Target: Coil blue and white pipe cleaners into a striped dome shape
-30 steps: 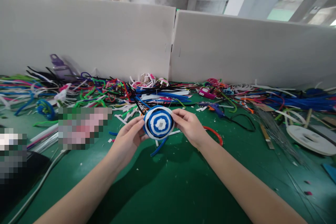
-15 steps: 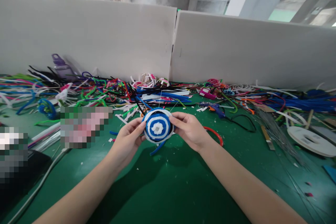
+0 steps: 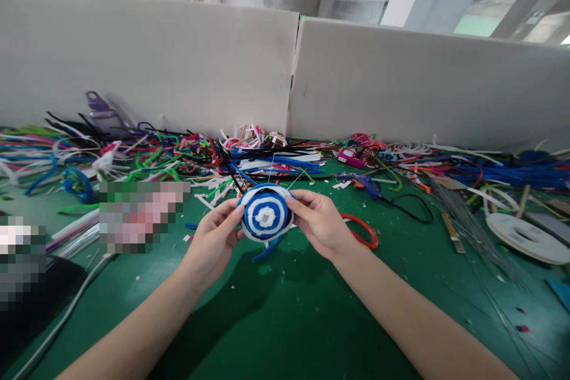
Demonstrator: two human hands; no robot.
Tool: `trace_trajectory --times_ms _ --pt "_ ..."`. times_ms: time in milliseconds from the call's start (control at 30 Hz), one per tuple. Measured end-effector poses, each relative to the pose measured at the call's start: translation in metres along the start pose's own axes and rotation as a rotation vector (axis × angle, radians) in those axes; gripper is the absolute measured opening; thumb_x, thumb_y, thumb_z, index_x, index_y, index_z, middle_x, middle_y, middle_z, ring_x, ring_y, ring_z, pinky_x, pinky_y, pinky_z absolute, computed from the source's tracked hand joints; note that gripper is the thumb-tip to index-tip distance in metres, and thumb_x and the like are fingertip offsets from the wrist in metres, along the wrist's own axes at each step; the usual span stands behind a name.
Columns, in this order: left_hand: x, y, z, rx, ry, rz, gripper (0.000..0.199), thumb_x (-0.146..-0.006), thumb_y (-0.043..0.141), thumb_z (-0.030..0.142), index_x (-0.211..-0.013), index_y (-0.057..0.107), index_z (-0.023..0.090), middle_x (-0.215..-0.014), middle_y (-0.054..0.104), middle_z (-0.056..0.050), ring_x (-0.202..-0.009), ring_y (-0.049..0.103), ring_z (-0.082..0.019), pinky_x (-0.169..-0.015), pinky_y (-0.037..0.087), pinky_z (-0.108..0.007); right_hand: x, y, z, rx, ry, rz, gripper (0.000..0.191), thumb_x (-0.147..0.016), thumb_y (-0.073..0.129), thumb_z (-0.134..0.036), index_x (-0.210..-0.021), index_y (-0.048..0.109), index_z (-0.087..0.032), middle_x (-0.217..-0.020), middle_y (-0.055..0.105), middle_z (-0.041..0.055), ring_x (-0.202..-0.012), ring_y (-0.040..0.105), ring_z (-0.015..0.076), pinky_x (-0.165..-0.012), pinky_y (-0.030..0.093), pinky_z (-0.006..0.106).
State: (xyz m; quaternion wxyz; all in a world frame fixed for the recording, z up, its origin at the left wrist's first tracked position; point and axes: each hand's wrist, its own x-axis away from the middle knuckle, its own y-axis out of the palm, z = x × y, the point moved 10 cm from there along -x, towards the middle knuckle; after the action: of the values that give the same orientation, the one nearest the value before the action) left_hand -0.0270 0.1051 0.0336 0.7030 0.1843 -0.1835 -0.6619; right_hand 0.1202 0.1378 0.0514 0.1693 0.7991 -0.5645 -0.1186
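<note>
Disc (image 3: 255, 217) of fuzzy blue and white rings, held up in both bare hands over the middle of a green bench (image 3: 285, 332), patterned face toward the viewer. Left hand (image 3: 214, 236) at one edge, right hand (image 3: 321, 222) at the other, fingers (image 3: 307, 197) of each clamped on the rim. At the centre of the disc, a small white ruffled shape with a greyish middle; around that, alternating blue and white bands, with a trace of black near the rim.

Progress, judging by looks: rings already joined into one round piece, centre filled, no obvious gap on the visible face. Possibly left to deal with: fine wires (image 3: 269, 177) apparently projecting above the top edge. Back of the disc hidden, so any work remaining there impossible to tell.

Just below the disc, a blue strip (image 3: 266, 250), attached or merely lying behind, impossible to tell which. To the right on the bench, a red loop (image 3: 373, 236); farther back, a likely glue gun (image 3: 367, 185), untouched by either hand. Along the rear, heaped coloured strips (image 3: 289, 161) before white panels (image 3: 155, 59); far left, a purple bottle (image 3: 104, 116); far right, a white reel (image 3: 503, 230).
</note>
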Motion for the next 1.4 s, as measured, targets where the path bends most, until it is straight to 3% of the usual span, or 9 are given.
trace_trajectory --times_ms 267,467,800,1067,1400 --pt "0.000 -0.002 0.000 -0.031 0.005 0.041 0.016 -0.069 0.074 0.028 -0.080 0.069 0.018 -0.072 0.063 0.001 -0.063 0.057 -0.008 -0.053 0.049 -0.014 -0.001 -0.003 -0.002 0.157 0.074 -0.036 0.027 -0.071 0.072 -0.033 -0.094 0.068 -0.018 -0.093 0.068 0.0069 -0.083 0.063 0.0174 -0.071 0.054 0.032" --pt "-0.001 -0.005 0.000 -0.081 0.038 0.048 0.022 -0.072 0.071 0.030 -0.090 0.069 0.018 -0.081 0.067 -0.002 -0.066 0.058 -0.009 -0.056 0.049 -0.016 0.001 -0.003 -0.010 0.234 0.037 -0.025 0.023 -0.070 0.072 -0.036 -0.083 0.068 -0.017 -0.083 0.067 0.0051 -0.076 0.062 0.0167 -0.068 0.055 0.034" --pt "0.002 0.001 -0.002 -0.068 0.014 0.020 0.020 -0.070 0.073 0.031 -0.084 0.069 0.018 -0.071 0.065 0.001 -0.061 0.057 -0.008 -0.052 0.047 -0.015 0.001 -0.006 -0.004 0.126 0.083 -0.006 0.023 -0.062 0.079 -0.035 -0.071 0.070 -0.016 -0.071 0.066 0.0032 -0.066 0.060 0.0143 -0.068 0.053 0.033" --pt "0.002 -0.004 -0.001 -0.056 0.010 0.058 0.024 -0.068 0.073 0.032 -0.087 0.070 0.018 -0.076 0.068 -0.001 -0.061 0.058 -0.009 -0.050 0.047 -0.015 -0.001 -0.007 -0.008 0.181 0.054 -0.019 0.024 -0.068 0.075 -0.034 -0.085 0.071 -0.018 -0.085 0.068 0.0057 -0.076 0.062 0.0162 -0.069 0.053 0.034" --pt "0.004 0.001 0.003 -0.111 0.057 0.013 0.026 -0.074 0.069 0.032 -0.097 0.069 0.020 -0.085 0.070 -0.003 -0.069 0.063 -0.013 -0.058 0.050 -0.021 0.001 -0.008 -0.012 0.342 0.015 -0.014 0.023 -0.070 0.072 -0.039 -0.078 0.072 -0.018 -0.077 0.068 0.0054 -0.068 0.061 0.0155 -0.068 0.053 0.035"
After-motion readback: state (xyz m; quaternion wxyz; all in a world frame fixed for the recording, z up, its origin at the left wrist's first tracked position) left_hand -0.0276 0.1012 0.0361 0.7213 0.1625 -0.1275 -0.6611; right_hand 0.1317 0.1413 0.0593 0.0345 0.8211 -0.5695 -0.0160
